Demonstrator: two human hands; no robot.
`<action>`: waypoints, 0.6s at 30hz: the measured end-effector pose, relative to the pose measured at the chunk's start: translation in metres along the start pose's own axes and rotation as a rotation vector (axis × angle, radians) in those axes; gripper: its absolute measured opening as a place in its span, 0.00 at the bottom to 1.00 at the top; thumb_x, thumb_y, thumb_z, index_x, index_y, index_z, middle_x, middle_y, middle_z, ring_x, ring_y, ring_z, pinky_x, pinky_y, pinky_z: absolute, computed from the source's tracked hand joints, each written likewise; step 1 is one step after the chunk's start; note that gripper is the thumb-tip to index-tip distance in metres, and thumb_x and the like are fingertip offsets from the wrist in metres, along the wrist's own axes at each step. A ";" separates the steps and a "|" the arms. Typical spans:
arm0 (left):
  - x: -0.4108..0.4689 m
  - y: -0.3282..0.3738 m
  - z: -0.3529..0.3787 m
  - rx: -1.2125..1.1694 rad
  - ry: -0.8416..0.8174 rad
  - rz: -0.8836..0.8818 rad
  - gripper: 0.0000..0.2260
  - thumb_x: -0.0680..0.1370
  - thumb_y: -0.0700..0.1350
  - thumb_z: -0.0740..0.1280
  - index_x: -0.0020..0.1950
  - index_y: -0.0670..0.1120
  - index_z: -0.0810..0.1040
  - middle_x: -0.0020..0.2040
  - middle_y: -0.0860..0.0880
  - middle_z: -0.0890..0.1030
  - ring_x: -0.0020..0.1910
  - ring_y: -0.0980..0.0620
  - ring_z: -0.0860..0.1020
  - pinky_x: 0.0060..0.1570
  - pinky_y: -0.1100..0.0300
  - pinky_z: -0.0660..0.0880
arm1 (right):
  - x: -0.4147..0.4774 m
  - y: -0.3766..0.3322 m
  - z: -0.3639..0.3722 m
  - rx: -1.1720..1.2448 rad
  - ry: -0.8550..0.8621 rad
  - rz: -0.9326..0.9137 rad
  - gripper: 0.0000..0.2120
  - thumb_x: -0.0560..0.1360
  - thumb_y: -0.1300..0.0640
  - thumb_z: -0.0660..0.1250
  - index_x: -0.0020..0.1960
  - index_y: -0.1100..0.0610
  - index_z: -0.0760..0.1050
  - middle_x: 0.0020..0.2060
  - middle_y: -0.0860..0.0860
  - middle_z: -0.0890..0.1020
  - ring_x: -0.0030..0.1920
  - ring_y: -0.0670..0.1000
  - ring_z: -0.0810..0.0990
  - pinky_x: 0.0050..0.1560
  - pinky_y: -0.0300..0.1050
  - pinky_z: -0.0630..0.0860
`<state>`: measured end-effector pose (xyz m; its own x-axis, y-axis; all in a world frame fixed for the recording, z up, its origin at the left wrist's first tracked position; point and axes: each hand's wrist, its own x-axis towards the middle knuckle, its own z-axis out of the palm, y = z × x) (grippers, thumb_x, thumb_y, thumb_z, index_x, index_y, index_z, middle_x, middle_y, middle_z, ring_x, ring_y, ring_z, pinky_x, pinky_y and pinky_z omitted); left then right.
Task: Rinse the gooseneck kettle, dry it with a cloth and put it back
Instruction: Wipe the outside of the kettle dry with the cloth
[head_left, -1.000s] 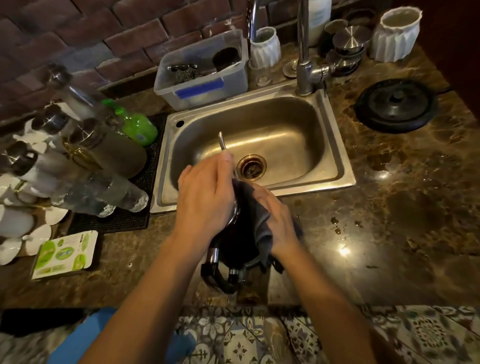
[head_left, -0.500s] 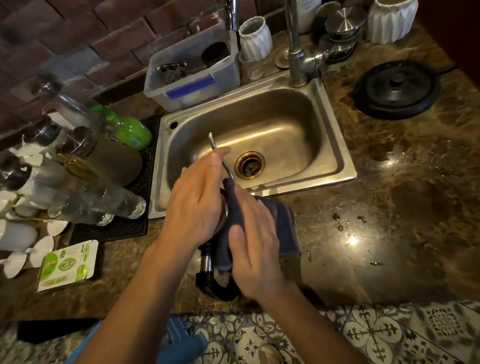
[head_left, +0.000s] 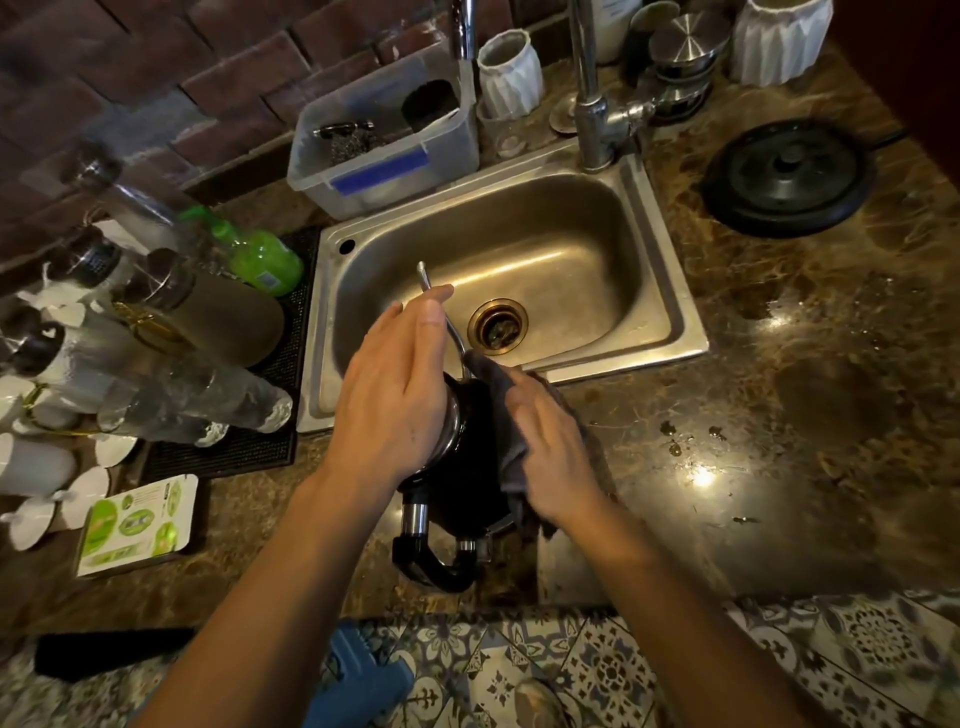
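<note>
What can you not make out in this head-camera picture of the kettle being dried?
Head view:
kettle top: covered by the left hand.
cloth: mostly under the right hand.
tap spout: cut off by the top edge.
bottles at left: labels blurred.

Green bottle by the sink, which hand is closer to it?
Left. The left hand rests on the kettle, on the side toward the green bottle; the right hand presses the cloth against the kettle's other side, farther off.
</note>
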<state>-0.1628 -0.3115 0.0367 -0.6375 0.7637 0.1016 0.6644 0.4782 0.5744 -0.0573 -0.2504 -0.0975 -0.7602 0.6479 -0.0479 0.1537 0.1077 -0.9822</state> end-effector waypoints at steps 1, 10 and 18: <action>0.000 0.000 0.000 0.000 0.002 -0.003 0.27 0.84 0.58 0.45 0.73 0.51 0.75 0.66 0.61 0.74 0.69 0.66 0.67 0.76 0.50 0.63 | -0.013 0.001 0.005 0.030 0.056 -0.008 0.25 0.85 0.44 0.46 0.77 0.52 0.63 0.74 0.48 0.68 0.75 0.45 0.63 0.75 0.38 0.56; -0.001 -0.005 0.001 -0.012 -0.011 -0.051 0.30 0.82 0.66 0.43 0.77 0.57 0.70 0.74 0.54 0.76 0.75 0.58 0.69 0.75 0.47 0.65 | -0.076 0.014 0.043 -0.418 0.139 -0.321 0.33 0.85 0.47 0.51 0.81 0.56 0.37 0.80 0.62 0.44 0.80 0.62 0.44 0.79 0.59 0.45; -0.002 -0.004 -0.001 -0.004 -0.016 -0.037 0.30 0.81 0.66 0.44 0.78 0.57 0.66 0.74 0.51 0.76 0.74 0.53 0.71 0.73 0.44 0.67 | -0.030 -0.018 0.018 -0.163 0.110 -0.359 0.25 0.84 0.50 0.49 0.78 0.59 0.59 0.76 0.57 0.66 0.78 0.52 0.61 0.77 0.56 0.55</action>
<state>-0.1643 -0.3154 0.0347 -0.6554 0.7523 0.0668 0.6387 0.5050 0.5805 -0.0480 -0.2853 -0.0813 -0.7131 0.6232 0.3211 -0.0041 0.4543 -0.8909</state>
